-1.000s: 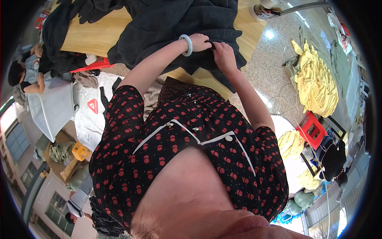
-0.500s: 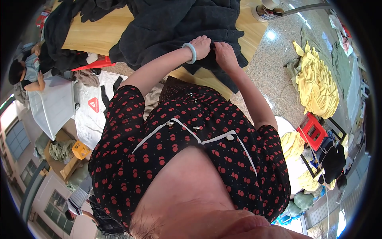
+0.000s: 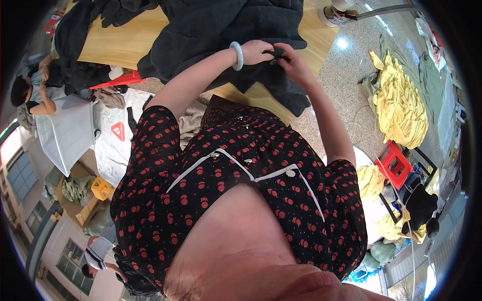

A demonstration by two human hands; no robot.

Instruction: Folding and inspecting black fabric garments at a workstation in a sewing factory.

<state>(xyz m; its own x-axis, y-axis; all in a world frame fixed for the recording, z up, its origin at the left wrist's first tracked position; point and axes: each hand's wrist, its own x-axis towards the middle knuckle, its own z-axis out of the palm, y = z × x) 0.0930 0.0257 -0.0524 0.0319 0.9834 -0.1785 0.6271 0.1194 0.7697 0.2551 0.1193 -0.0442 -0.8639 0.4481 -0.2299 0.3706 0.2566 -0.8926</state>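
A dark charcoal garment lies in folds over the light wooden table, its lower edge hanging past the near side. My left hand, below a pale bangle, is closed on a narrow dark part of this garment. From the other side, my right hand pinches the same raised part, thumb and fingers bent together. Between the two hands that bit of dark cloth is stretched; its exact shape is hard to make out.
A tub stands at the table's far right corner. Yellow cloth lies heaped on the floor to the right, near a red stool. At left, a person is beside a white bin.
Both hands have lifted a narrow part of the dark garment off the folds. My right hand has shifted right and turned; the left has moved slightly.
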